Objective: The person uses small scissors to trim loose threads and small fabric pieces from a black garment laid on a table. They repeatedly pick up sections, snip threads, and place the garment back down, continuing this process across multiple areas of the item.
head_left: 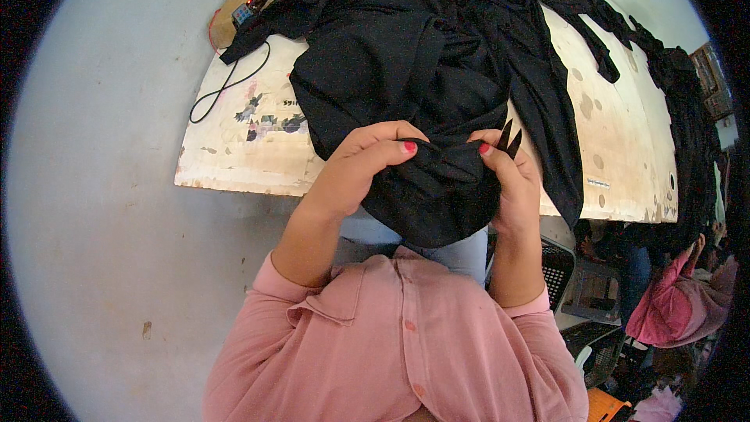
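Observation:
A large piece of black fabric (391,62) lies over the table and hangs down past its front edge into my lap. My left hand (363,164) pinches one fold of it between thumb and forefinger. A short way to the right, my right hand (508,176) pinches the same cloth, so a small stretch of edge runs between both thumbs. Two dark pointed blades, which look like thread snips (509,139), stick up from among the right hand's fingers; their handle is hidden in the palm.
The pale, stained tabletop (625,148) spreads to both sides. At the back left sit a wooden block (234,12), a small device with buttons (244,14) and a black cable (226,94). More black cloth is heaped at the right. A person in pink (680,297) and a black crate (555,266) are at lower right.

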The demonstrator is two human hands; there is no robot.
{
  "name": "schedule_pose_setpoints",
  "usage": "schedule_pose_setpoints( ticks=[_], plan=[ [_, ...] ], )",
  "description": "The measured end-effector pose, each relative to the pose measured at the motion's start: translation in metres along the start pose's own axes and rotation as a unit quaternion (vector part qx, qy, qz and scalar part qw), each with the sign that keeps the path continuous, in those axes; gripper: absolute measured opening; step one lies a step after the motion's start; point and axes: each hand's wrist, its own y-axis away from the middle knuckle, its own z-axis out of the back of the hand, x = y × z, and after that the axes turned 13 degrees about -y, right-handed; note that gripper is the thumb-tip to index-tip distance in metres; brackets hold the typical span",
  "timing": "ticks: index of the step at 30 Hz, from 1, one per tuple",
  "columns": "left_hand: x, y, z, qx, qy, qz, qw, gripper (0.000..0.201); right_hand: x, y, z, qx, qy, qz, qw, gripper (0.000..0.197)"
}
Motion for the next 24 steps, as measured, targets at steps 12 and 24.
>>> schedule_pose_setpoints(
  ticks=[12,24],
  plan=[
    [0.004,-0.004,-0.010,-0.043,-0.073,-0.077,0.993,0.028,0.002,0.002,-0.005,0.066,0.079,0.040,0.994,0.013],
    [0.005,-0.006,-0.005,-0.167,0.000,-0.038,0.985,0.022,-0.010,-0.005,0.028,-0.039,0.156,0.219,0.962,0.032]
  ],
)
